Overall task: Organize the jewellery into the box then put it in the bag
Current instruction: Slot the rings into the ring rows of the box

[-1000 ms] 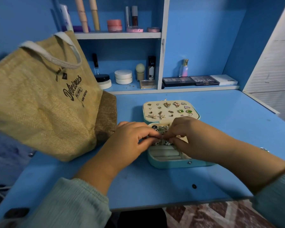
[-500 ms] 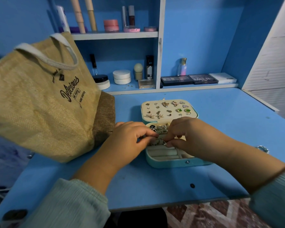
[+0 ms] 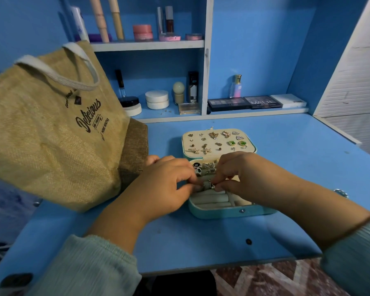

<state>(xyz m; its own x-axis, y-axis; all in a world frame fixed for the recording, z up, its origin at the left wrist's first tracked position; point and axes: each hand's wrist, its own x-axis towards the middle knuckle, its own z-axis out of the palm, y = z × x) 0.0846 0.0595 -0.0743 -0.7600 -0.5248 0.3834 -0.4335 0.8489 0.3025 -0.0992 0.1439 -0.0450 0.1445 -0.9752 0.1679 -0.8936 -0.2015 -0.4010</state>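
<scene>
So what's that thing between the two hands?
A small silvery ring, pinched by both the left hand and right hand over the open jewellery box, in the head view.

Pale green ribbed sleeves [image 3: 90,268], bare hands

Teal box [image 3: 229,212] lying open on the desk, lid [image 3: 219,142] folded flat away from the person. Cream lid panel carrying rows of studs: starfish, leaves, two green stones. Base showing cream ring rolls, several rings [image 3: 203,167] sitting in the far rolls. One small ring [image 3: 209,184] sitting over the middle rolls, being pinched from both sides. Jute bag [image 3: 51,133] standing to the left, just beside the box, white handles up, "Delicious" printed on its face.
</scene>
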